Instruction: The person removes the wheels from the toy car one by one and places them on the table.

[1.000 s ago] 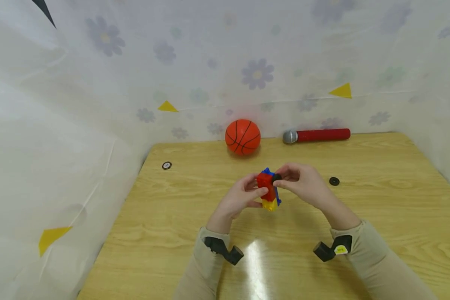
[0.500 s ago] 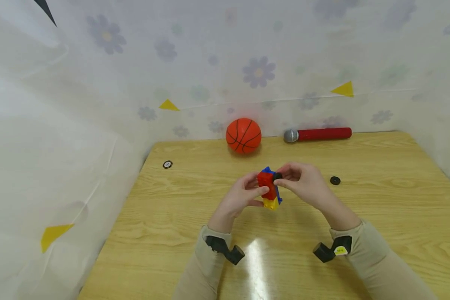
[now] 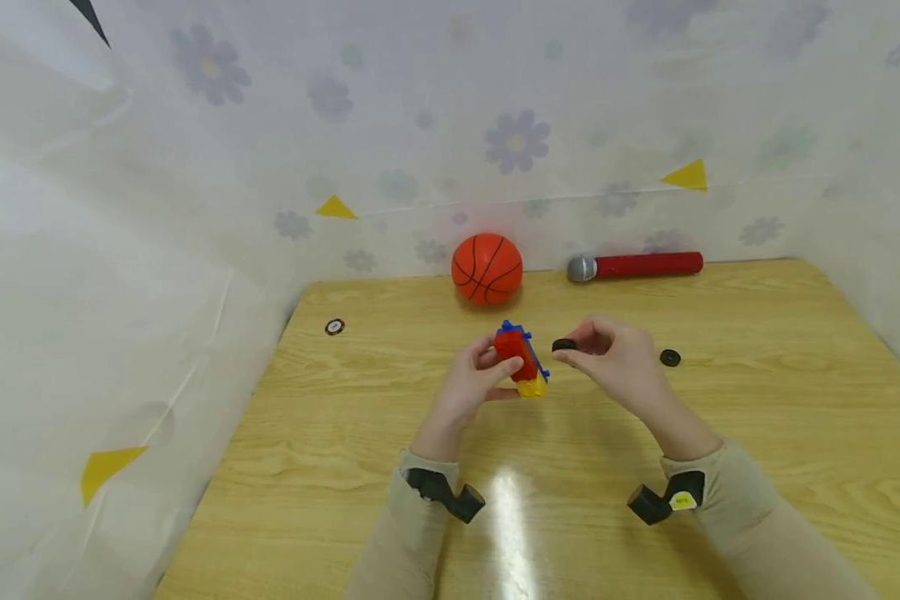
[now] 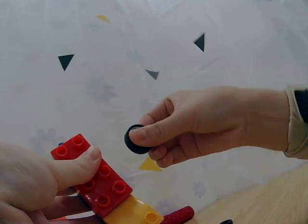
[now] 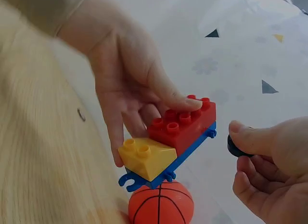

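Note:
My left hand grips a toy block car above the table, thumb across its red studded brick. A yellow sloped brick sits at one end, and both bricks are on a blue base. Small side pegs and a hook on the base show bare in the right wrist view. Just to the right, my right hand pinches a small black wheel between thumb and fingers. A gap separates the wheel from the base.
Another black wheel lies on the wooden table at right. A black-and-white disc is at the far left. An orange toy basketball and a red microphone lie along the back edge by the patterned curtain.
The wheel in my right hand has come away from the car's side, where it was before. My left hand has shifted the car left and slightly up, tilting it.

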{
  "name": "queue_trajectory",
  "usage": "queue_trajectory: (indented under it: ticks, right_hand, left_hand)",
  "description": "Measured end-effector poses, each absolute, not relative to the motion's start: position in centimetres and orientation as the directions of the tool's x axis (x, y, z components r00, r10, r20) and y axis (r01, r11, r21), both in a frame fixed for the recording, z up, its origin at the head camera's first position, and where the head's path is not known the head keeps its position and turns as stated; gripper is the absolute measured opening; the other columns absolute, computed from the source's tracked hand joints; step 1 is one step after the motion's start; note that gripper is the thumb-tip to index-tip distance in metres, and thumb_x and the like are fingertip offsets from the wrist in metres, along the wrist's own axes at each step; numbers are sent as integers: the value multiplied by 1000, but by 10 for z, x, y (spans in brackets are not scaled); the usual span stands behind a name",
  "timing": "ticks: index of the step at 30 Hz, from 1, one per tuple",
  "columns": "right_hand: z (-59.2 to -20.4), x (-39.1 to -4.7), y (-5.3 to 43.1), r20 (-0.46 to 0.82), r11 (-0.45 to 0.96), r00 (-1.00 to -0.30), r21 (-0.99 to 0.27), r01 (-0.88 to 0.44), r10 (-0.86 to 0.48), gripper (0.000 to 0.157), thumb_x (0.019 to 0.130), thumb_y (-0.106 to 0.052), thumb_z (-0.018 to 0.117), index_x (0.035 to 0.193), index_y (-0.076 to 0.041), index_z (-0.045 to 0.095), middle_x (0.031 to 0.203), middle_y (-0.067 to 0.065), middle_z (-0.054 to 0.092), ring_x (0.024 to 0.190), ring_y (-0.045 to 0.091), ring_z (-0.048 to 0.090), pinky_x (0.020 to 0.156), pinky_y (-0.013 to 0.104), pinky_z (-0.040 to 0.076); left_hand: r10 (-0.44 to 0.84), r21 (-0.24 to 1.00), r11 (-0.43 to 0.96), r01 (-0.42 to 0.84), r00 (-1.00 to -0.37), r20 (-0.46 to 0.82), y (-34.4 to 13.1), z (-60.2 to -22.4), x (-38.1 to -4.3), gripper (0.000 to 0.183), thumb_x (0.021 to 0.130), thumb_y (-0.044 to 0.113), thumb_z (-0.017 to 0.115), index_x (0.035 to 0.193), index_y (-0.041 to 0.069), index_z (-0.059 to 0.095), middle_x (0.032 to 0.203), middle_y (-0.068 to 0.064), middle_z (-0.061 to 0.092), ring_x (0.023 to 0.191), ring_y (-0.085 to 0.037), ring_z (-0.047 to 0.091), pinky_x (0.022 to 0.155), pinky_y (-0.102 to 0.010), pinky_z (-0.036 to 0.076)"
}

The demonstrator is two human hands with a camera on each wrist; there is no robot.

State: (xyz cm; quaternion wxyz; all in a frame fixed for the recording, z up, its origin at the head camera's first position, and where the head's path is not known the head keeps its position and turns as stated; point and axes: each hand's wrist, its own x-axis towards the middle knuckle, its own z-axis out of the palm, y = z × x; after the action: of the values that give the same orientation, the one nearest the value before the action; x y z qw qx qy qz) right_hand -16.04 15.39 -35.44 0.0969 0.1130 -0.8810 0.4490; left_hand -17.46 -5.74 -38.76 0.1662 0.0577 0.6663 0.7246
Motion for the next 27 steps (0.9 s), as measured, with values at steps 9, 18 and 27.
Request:
queue_trajectory:
  ticks: [9,18,27]
  right_hand:
    - [-349,-160,167,190,507,-977,-835,-214,-101,21,88,-25,77,98,-8,71,92,10,73,73,7,65,64,17,53]
    - [-354,-162,184,248,480,-964,-836,-265,-101,24,91,-21,74,111,-9,71,90,-8,68,77,2,66,65,15,53]
    - [-358,-163,209,234,484,-970,-843,-235,-63,25,93,-25,71,113,-10,70,89,-24,66,79,-5,65,67,13,52]
  left_hand:
    - [375,986,-19,-165,-916,-146,-62,-385,-176,47,96,11,65,141,8,51,133,-19,62,117,-34,64,81,-46,60]
    - [362,984,-4,-181,-917,-167,-64,-387,-177,49,97,13,64,144,10,49,139,-17,59,122,-35,61,84,-47,59]
    - [370,982,-6,-190,-913,-174,-67,-387,-177,51,98,14,63,146,12,48,141,-16,58,123,-34,60,85,-46,59]
